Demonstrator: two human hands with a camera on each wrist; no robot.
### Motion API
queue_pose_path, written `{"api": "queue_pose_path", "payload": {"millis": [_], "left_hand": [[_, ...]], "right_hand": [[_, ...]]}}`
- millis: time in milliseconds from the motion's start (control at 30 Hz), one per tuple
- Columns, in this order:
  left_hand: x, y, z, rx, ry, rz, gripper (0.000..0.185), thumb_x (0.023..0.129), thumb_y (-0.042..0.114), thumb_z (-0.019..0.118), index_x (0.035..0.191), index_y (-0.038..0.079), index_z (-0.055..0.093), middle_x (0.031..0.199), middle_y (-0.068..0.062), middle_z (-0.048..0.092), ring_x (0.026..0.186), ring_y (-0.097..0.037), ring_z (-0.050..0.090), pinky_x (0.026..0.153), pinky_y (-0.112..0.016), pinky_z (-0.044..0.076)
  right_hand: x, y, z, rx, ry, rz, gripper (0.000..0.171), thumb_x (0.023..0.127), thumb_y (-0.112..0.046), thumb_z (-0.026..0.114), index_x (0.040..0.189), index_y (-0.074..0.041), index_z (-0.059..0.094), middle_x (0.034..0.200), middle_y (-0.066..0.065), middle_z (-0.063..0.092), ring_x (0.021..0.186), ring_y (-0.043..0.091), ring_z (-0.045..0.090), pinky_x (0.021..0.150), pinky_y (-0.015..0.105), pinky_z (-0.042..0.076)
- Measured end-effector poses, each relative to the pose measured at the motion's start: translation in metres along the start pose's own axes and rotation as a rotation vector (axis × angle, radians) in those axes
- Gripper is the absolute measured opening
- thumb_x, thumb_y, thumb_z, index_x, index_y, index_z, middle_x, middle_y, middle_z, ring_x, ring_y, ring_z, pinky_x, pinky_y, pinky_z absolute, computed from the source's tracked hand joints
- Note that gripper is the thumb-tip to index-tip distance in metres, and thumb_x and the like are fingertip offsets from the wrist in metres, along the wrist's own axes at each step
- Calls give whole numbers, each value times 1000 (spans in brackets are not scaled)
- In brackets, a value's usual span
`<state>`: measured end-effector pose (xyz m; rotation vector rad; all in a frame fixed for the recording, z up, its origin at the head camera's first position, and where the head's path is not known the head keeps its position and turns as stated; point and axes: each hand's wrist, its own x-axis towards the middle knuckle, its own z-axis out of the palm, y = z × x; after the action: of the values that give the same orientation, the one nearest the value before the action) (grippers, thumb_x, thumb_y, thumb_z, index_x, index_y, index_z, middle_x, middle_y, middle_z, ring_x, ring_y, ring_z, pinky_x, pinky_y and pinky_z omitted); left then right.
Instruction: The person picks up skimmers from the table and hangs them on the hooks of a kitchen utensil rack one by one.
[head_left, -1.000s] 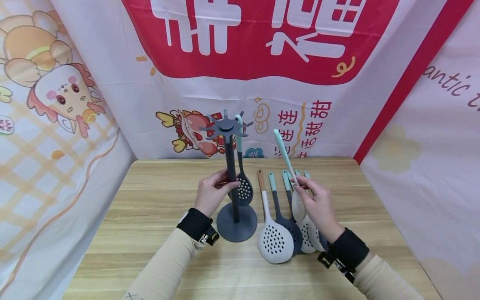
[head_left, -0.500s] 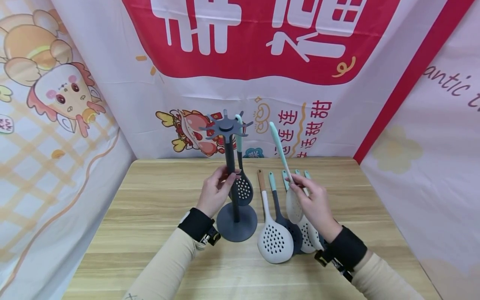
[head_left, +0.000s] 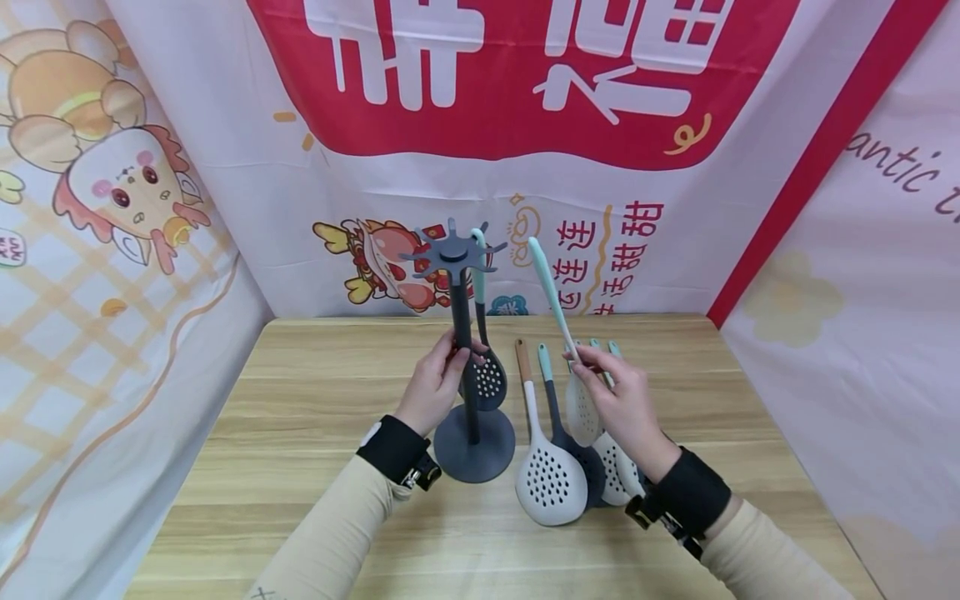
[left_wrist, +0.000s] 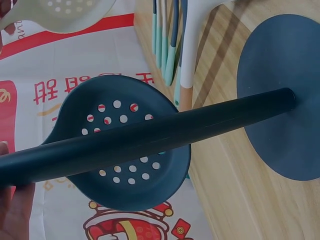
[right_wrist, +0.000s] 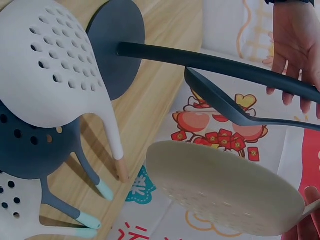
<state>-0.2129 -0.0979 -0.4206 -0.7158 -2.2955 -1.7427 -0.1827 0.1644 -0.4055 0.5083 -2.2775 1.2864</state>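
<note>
A dark grey utensil rack stands mid-table on a round base. My left hand grips its pole; that pole crosses the left wrist view. One dark slotted skimmer with a mint handle hangs from the rack's top hub. My right hand pinches the neck of a cream slotted skimmer, lifted off the table with its mint handle tilted up toward the rack. In the right wrist view its cream head hangs beside the pole.
Several skimmers lie side by side right of the rack: a white one with a wooden-tipped handle, a dark one and cream ones. Printed cloth walls close in the wooden table at the back and both sides.
My right hand has carried the cream skimmer up and to the left, so its handle tip is closer to the rack's top. My left hand has slid slightly higher on the pole.
</note>
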Motion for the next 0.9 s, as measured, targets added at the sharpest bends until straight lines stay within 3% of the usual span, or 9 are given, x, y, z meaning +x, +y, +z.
{"api": "queue_pose_path", "payload": {"millis": [200,500,900], "left_hand": [[0,-3,1,0,14,-12,35,107,15,40,137,-2,48,110,-17,64,103,-29,65,97,-43,54],[1,-2,1,-19,20,-46,36,107,17,40,136,-1,50,109,-16,63,102,-29,65,97,-44,54],[0,-4,4,-15,29,-63,33,107,15,41,136,0,49,109,-17,62,102,-30,66,98,-46,54]], "right_hand": [[2,-4,1,-18,-13,14,24,92,1,66,115,0,70,102,12,76,83,12,65,72,11,50],[6,-8,2,-35,-34,5,22,93,-1,66,115,-3,71,100,10,76,83,15,66,72,21,55],[9,-13,2,-33,-64,18,23,93,-1,65,116,-2,70,101,10,76,85,18,68,74,24,57]]}}
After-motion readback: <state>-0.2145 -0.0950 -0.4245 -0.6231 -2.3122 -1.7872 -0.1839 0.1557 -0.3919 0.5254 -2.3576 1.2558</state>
